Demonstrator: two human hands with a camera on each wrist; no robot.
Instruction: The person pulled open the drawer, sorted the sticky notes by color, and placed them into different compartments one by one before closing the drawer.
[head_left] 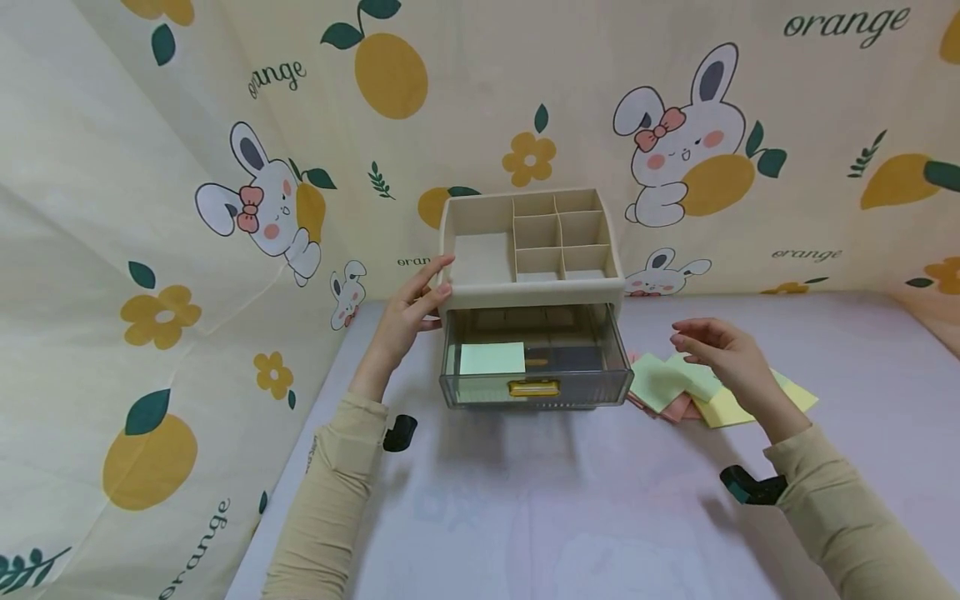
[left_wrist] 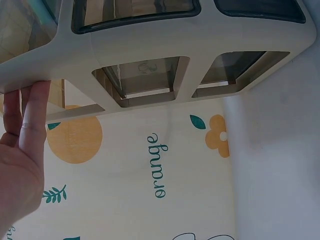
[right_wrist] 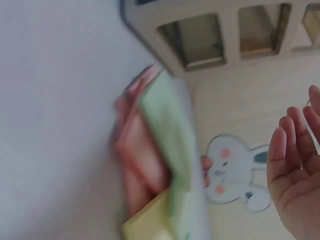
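At left we see the left hand [head_left: 397,329], its fingers extended rather than curled, laid against the left side of the cream desk organizer [head_left: 532,295]; the thumb lies near the front edge. The forearm, in a beige sleeve [head_left: 326,500], slants forward and inward, and the left wrist view shows straight fingers touching the organizer's wall.

At centre we find the organizer upright on the table [head_left: 480,525], its clear drawer [head_left: 480,393] pulled out, with pale green notes [head_left: 491,358] in its left part and a dark item [head_left: 577,359] beside them.

At right, overlapping green, pink and yellow sheets [head_left: 656,382] lie beside the organizer. Above them we see the right hand [head_left: 727,358], fingers loosely bent and holding nothing, its forearm angled inward.
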